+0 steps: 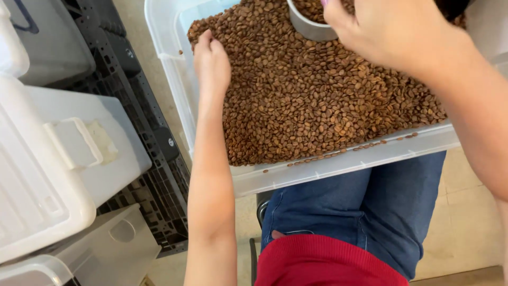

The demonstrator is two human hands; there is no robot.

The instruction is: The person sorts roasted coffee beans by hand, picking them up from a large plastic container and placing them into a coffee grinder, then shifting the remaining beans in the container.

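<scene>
A clear plastic bin [338, 167] rests on my lap, holding a thick layer of brown coffee beans [317, 100]. My left hand [210, 61] lies on the beans near the bin's left wall, fingers curled among them. At the top, my right hand [383, 29] grips a grey metal cup [309, 26] that stands in the beans and holds some of them. A few loose beans lie on the bin's near rim.
White plastic lidded boxes [58, 175] stand stacked to the left. A black plastic pallet [153, 159] lies between them and the bin. Beige floor tiles [465, 233] show to the right of my jeans-clad legs.
</scene>
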